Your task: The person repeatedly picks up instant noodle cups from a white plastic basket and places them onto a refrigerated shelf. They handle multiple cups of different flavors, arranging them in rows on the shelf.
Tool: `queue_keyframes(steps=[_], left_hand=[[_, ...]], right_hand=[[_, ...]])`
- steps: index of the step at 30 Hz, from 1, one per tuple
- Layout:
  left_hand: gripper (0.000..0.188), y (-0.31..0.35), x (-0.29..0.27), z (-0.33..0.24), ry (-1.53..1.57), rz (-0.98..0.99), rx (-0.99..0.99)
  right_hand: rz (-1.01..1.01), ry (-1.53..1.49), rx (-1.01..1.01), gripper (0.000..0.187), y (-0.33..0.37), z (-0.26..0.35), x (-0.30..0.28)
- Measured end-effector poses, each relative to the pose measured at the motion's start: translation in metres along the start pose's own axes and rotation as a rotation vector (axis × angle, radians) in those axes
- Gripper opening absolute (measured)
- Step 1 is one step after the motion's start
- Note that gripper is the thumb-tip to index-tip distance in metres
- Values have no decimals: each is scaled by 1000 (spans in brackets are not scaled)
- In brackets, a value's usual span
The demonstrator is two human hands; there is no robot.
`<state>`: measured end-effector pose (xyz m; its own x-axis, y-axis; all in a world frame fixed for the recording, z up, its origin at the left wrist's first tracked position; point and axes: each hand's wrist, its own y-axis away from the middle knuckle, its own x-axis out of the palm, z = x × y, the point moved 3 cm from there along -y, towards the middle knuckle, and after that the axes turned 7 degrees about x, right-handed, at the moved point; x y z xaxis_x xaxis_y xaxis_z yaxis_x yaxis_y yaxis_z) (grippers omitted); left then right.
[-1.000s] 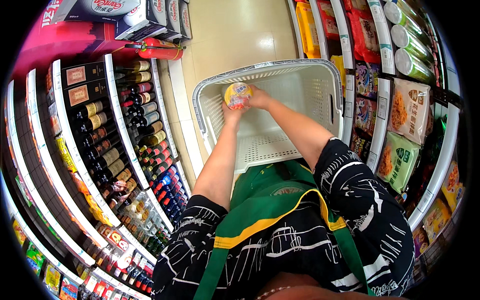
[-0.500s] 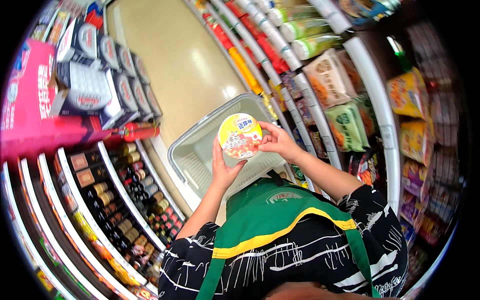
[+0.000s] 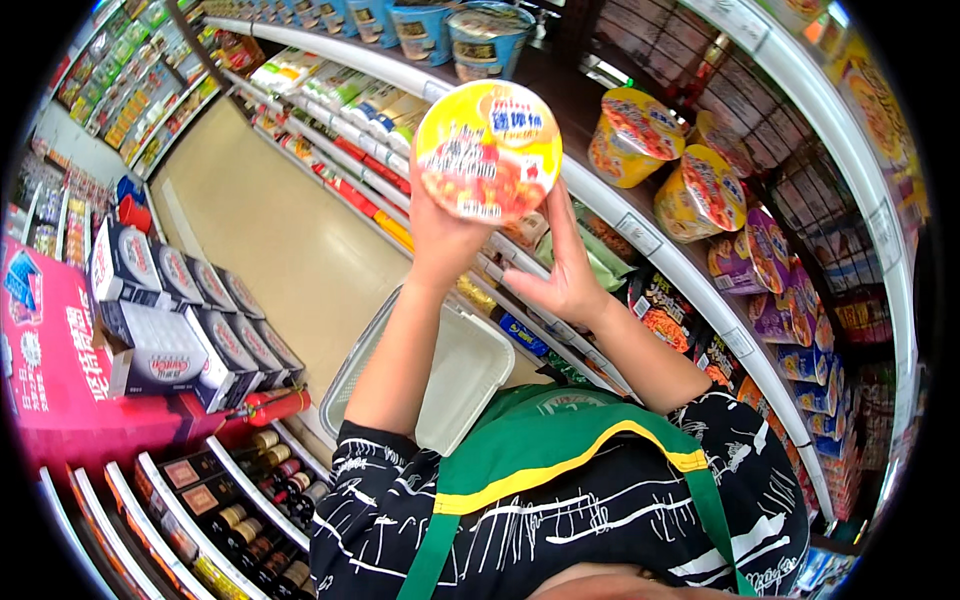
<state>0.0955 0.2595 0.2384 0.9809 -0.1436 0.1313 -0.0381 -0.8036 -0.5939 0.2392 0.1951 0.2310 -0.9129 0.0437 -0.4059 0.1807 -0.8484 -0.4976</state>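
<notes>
A round instant noodle cup (image 3: 487,150) with a yellow and red printed lid is held up, its lid facing me. My left hand (image 3: 446,235) grips it from the lower left, the fingers mostly hidden behind it. At the cup's lower right is my right hand (image 3: 570,268), with its thumb spread away and its fingers stretched upward. Its fingertips reach the cup's edge; whether they press on it I cannot tell. Similar yellow noodle cups (image 3: 700,195) stand on the shelf to the right.
A light grey basket (image 3: 468,370) is below my forearms. Shelves (image 3: 650,235) of packaged food curve along the right, with blue cups (image 3: 487,45) at the top. On the left are stacked dark boxes (image 3: 205,355), a pink display (image 3: 60,350) and bottles (image 3: 240,525). A beige aisle floor (image 3: 250,215) runs between.
The noodle cup has been raised toward the shelf with noodle cups, and looks larger. My right hand's fingers have opened out from the cup's side. The view has shifted toward the right shelves.
</notes>
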Motion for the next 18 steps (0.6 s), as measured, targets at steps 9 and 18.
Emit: queue_keyframes(steps=[9,18], left_hand=[[96,-85,49,49,130,198,70],[97,-106,61,68,60,359,41]], right_hand=[[-272,171,91,105,-46,-27,-21],[-317,223,149,102,-56,-44,-21]])
